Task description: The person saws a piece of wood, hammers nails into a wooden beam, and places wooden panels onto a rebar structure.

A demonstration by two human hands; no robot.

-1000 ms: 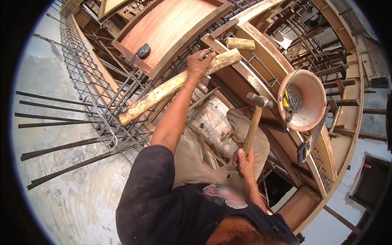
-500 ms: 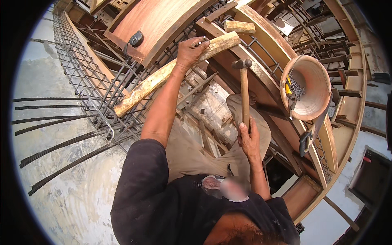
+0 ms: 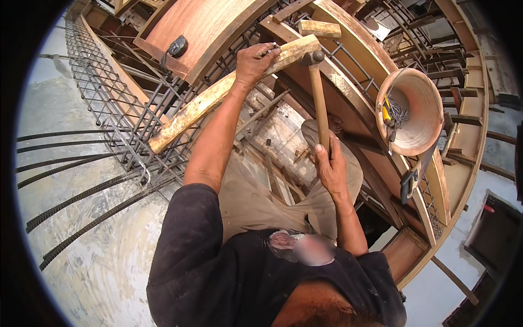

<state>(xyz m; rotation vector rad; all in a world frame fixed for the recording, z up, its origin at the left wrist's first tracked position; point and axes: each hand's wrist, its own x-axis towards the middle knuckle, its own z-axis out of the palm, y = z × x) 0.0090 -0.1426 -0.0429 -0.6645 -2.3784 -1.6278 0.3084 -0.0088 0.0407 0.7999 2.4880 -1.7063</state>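
- Steel bars (image 3: 103,219) and boards (image 3: 201,32) all around.
- Left hand (image 3: 253,62) pinches maybe a nail (image 3: 275,46) near the wood beam's (image 3: 201,110) far end.
- Right hand (image 3: 331,166) grips the hammer (image 3: 320,106), head by that end.

The only view, upright and unmirrored, comes from the left one of two head-worn fisheye cameras. It looks steeply down over the dark shirt (image 3: 229,278), which lies close below the lens, with the left hand (image 3: 253,64) and the right hand (image 3: 332,165) farther off; straight edges bend toward the rim.
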